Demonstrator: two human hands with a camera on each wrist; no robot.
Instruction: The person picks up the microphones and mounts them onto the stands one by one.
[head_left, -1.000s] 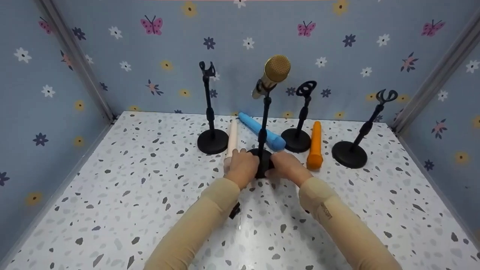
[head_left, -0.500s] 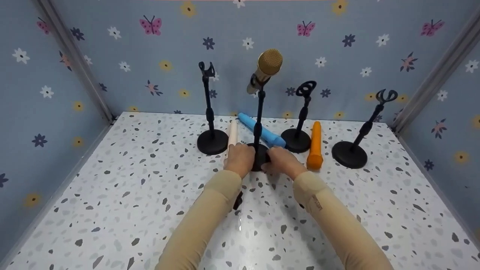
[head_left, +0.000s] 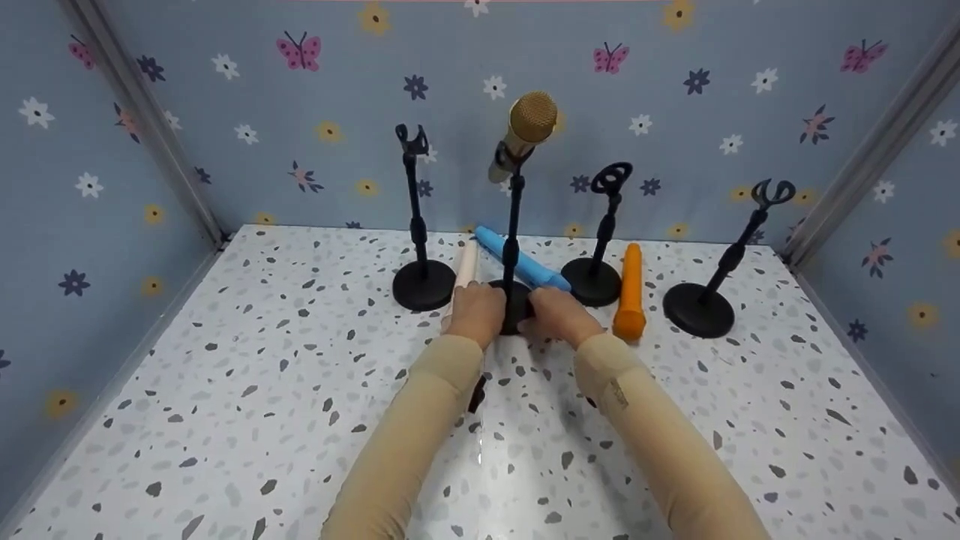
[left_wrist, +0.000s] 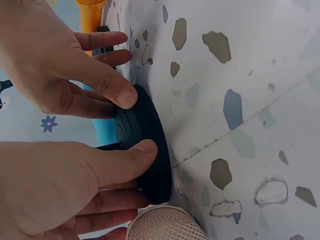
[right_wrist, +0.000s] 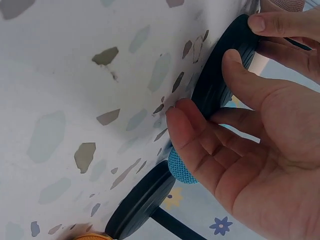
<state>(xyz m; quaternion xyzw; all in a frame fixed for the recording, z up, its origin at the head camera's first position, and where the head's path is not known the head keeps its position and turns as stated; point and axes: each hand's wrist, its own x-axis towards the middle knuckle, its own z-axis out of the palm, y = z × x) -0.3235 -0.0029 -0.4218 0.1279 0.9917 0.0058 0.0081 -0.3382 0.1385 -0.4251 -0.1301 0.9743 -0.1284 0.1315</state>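
Note:
In the head view, a gold microphone (head_left: 532,118) sits tilted in the clip of a black microphone stand (head_left: 511,255). My left hand (head_left: 478,311) grips the left side of the stand's round base, thumb on top, as the left wrist view shows. On the other side my right hand (head_left: 562,315) pinches the base, its thumb (right_wrist: 240,70) on the upper face and fingers at the edge. A pale pink microphone (left_wrist: 165,225) lies right beside my left fingers. Behind the stand lies a blue microphone (head_left: 525,262), its head partly covered by my right hand.
Three more black stands with bare clips stand around: one at left (head_left: 422,286), one behind my right hand (head_left: 591,282), one at far right (head_left: 699,309). An orange microphone (head_left: 631,292) lies between the right two. A patterned wall (head_left: 300,135) closes the back.
Both hands have moved the stand with the gold microphone away from me and slightly left across the table. The blue and pink microphones have shifted slightly; the other stands stay put.

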